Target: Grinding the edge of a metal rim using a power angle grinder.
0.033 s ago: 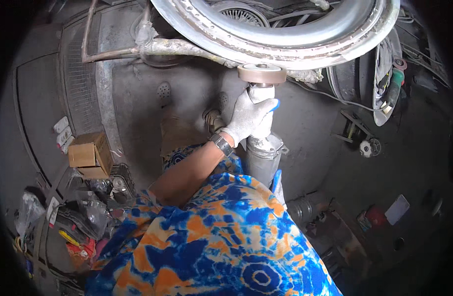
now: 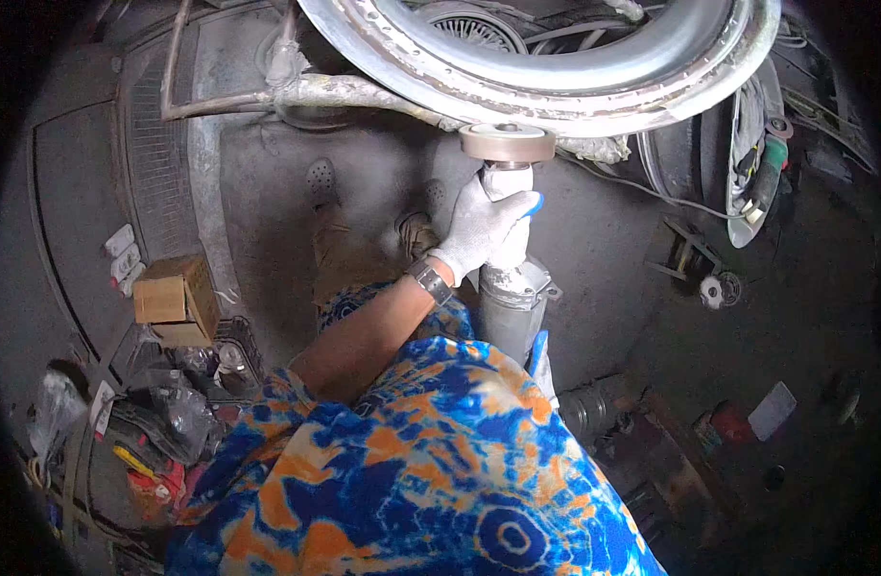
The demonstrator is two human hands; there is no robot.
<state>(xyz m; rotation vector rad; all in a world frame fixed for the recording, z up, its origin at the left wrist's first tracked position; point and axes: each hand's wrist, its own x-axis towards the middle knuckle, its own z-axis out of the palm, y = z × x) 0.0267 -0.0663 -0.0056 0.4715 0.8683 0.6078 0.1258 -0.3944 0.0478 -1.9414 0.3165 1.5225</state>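
My left hand (image 2: 481,223), in a pale knit glove with blue fingertips, is closed around the white-wrapped neck of a grey power grinder (image 2: 511,324). A thick brownish-tan grinding wheel (image 2: 508,146) sits at the tool's far end. Its top edge is at the near lip of a large silvery wheel rim (image 2: 594,113); whether they touch I cannot tell. Farther back along the tool body, only a bit of my right hand (image 2: 542,370) shows, gloved and with a blue fingertip, against the tool's right side. My shirt hides the rest of it.
A rusty pipe frame (image 2: 354,91) runs under the rim. To the right hangs a green-bodied angle grinder (image 2: 771,163) with a cable. An opened cardboard box (image 2: 177,298) and plastic bags (image 2: 186,408) lie at left. A metal stand (image 2: 688,248) is on the right floor.
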